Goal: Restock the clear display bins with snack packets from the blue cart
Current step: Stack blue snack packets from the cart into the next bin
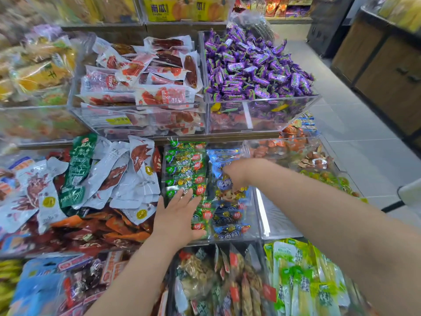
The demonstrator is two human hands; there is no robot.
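A clear display bin (256, 215) in the middle tier holds a row of green snack packets (185, 169) on its left side and blue snack packets (227, 221) on its right. My left hand (176, 215) lies flat, fingers spread, on the near end of the green row. My right hand (233, 175) reaches down into the blue side, fingers curled among the blue packets; whether it grips one is hidden. The blue cart is not in view.
Above stand bins of red-and-white meat packets (145, 87) and purple candies (255, 69). Left is a heap of white, green and orange packets (91, 185). Below are nut packets (216, 277) and green packets (305, 281). The tiled aisle floor (355, 124) runs right.
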